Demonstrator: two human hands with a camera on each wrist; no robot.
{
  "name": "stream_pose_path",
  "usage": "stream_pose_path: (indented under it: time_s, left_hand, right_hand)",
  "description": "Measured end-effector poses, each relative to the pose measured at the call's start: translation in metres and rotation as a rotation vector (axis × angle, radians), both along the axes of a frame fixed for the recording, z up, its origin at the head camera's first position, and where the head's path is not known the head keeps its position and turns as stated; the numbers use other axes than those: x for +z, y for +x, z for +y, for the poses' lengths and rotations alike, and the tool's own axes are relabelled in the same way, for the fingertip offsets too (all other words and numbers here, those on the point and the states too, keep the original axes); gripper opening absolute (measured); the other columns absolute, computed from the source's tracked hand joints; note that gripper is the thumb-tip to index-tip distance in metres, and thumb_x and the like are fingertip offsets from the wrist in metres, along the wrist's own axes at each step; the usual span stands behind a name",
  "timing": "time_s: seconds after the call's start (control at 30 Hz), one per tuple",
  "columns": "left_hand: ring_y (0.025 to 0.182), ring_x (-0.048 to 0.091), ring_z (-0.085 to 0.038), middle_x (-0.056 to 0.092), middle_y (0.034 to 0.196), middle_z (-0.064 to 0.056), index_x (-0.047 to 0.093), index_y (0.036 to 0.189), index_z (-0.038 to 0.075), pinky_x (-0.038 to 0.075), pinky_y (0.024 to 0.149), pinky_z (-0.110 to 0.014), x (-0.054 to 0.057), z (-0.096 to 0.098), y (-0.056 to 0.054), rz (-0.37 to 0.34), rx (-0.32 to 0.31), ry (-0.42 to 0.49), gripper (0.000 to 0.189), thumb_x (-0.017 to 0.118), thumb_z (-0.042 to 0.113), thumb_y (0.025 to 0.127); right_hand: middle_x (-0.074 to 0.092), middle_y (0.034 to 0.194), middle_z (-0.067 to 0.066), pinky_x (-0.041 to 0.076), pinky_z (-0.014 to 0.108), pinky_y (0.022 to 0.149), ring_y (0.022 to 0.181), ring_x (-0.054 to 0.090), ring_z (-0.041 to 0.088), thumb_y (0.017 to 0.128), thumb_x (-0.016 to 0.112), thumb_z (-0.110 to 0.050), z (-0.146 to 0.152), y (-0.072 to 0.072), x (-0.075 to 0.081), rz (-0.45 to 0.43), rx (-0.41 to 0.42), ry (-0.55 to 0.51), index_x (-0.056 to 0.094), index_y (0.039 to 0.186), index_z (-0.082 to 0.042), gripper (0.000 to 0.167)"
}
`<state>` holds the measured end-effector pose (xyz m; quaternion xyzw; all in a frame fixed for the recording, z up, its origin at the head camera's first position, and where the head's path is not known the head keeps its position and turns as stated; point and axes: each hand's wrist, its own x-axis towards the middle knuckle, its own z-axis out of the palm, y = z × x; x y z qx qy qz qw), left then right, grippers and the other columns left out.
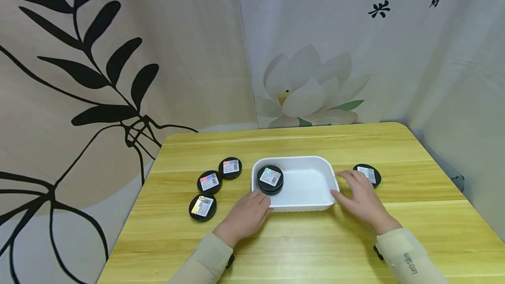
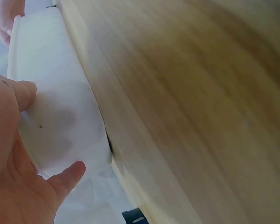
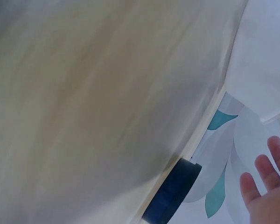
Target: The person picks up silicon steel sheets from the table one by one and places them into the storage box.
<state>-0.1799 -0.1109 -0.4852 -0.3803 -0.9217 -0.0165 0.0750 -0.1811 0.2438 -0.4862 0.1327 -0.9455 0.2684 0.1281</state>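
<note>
A white rectangular tray (image 1: 305, 183) stands on the wooden table. At its front left corner my left hand (image 1: 249, 214) grips the rim and outer wall; the left wrist view shows the thumb against one wall of the tray (image 2: 56, 112) and a finger by another. My right hand (image 1: 360, 196) touches the tray's right edge with thumb and forefinger, its fingers fairly straight. Flat round black containers (image 1: 270, 178) with a barcode label lie stacked in the tray's left end. Beyond the right hand lies another black container (image 1: 368, 175), partly covered by its fingers.
Left of the tray, three more round black containers lie in a slanting row: a far one (image 1: 230, 168), a middle one (image 1: 209, 182) and a near one (image 1: 203, 207). The table's (image 1: 300, 249) far edge meets a printed curtain (image 1: 197, 56).
</note>
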Motion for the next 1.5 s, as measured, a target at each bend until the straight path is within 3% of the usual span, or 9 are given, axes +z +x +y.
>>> stream_pose_path:
  time_s: [1.1, 1.5]
  left_hand:
    - [0.094, 0.053, -0.016, 0.06, 0.098, 0.002, 0.053, 0.096, 0.014, 0.049, 0.09, -0.031, -0.002, 0.0, -0.002, 0.011, -0.008, 0.005, 0.023, 0.045, 0.034, 0.107]
    - [0.095, 0.052, -0.015, 0.059, 0.098, 0.002, 0.053, 0.096, 0.015, 0.048, 0.091, -0.031, -0.003, 0.0, -0.002, -0.007, -0.003, -0.002, 0.023, 0.045, 0.033, 0.108]
  right_hand:
    - [0.052, 0.136, 0.028, 0.033, 0.069, 0.104, 0.13, 0.041, 0.047, 0.093, 0.072, -0.036, 0.03, 0.0, -0.001, 0.004, -0.05, -0.016, 0.057, 0.133, 0.001, 0.057]
    - [0.05, 0.137, 0.028, 0.031, 0.071, 0.104, 0.13, 0.04, 0.051, 0.094, 0.07, -0.037, 0.041, 0.002, 0.001, -0.048, -0.07, -0.012, 0.053, 0.137, 0.002, 0.06]
